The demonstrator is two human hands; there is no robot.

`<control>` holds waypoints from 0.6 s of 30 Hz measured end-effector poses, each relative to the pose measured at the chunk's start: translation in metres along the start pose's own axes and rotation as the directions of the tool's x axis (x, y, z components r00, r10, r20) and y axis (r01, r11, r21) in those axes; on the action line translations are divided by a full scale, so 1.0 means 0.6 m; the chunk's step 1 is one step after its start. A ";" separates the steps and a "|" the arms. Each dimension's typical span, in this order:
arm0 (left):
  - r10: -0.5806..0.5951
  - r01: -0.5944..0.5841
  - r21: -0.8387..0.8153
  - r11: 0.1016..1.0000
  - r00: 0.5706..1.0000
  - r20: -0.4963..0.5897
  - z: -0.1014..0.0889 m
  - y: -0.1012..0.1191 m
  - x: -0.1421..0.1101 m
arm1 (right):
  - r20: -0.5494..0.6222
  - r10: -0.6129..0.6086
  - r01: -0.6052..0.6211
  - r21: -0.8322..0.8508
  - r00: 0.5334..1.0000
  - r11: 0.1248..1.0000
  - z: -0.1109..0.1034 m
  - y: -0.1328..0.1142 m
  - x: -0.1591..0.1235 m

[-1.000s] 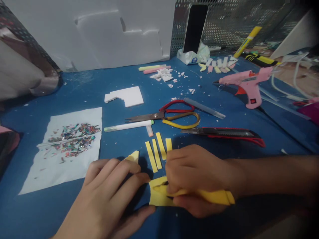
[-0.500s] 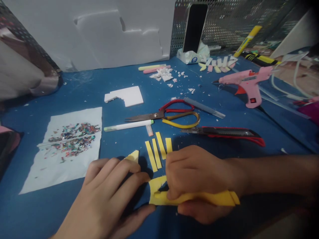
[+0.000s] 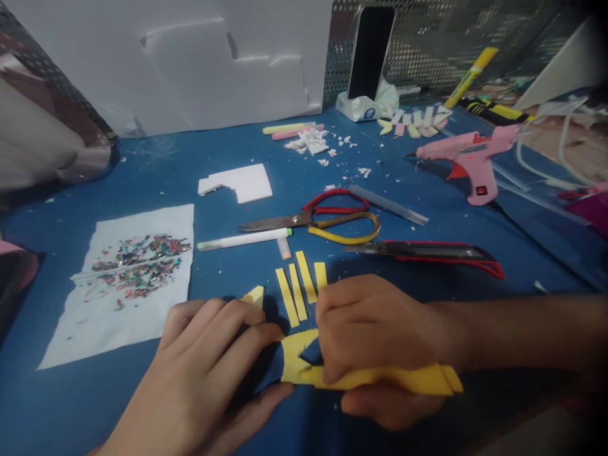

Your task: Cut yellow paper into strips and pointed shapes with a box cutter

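Observation:
My left hand [image 3: 209,373] lies flat with fingers stretched out, pressing on the left part of a yellow foam sheet [image 3: 297,361]; a yellow corner [image 3: 255,296] peeks out past its fingertips. My right hand [image 3: 375,329] is closed, pinching the sheet's long right part, which runs under my wrist to about [image 3: 441,379]. A dark notch shows in the sheet just at my right fingertips. Several cut yellow strips [image 3: 299,288] lie side by side just beyond both hands.
On the blue table lie scissors [image 3: 327,218], a red-black utility knife [image 3: 427,253], a white pen [image 3: 244,240], a glue stick [image 3: 389,204], a pink glue gun [image 3: 470,158], a white foam piece [image 3: 240,182] and paper with glitter bits [image 3: 123,297]. A phone [image 3: 370,50] leans at the back.
My right hand has pulled the yellow sheet's long part a little to the right and down, and the notch at my fingertips has widened. The left hand stays pressed flat.

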State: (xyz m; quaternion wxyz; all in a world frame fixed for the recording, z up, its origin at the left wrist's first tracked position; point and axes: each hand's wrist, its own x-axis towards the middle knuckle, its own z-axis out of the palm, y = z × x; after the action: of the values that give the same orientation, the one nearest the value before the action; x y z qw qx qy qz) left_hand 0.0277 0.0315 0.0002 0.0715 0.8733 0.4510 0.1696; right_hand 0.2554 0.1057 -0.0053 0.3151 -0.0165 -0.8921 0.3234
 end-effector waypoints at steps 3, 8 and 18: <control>0.006 -0.006 0.006 1.000 1.000 0.008 0.000 0.000 -0.001 | 0.016 0.088 -0.087 -0.041 0.996 0.995 -0.002 -0.002 0.000; 0.001 -0.001 -0.002 1.000 1.000 0.010 0.001 0.000 -0.001 | -0.001 0.013 -0.013 -0.001 1.000 1.000 -0.002 -0.002 0.003; 0.018 -0.018 -0.012 1.000 1.000 0.001 0.001 0.000 0.001 | 0.023 0.077 -0.078 0.019 0.997 0.997 -0.002 -0.001 0.001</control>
State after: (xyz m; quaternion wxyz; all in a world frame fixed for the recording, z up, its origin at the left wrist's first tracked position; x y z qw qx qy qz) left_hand 0.0282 0.0321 -0.0001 0.0753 0.8770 0.4420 0.1725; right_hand 0.2558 0.1063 -0.0038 0.2926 -0.0443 -0.8910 0.3443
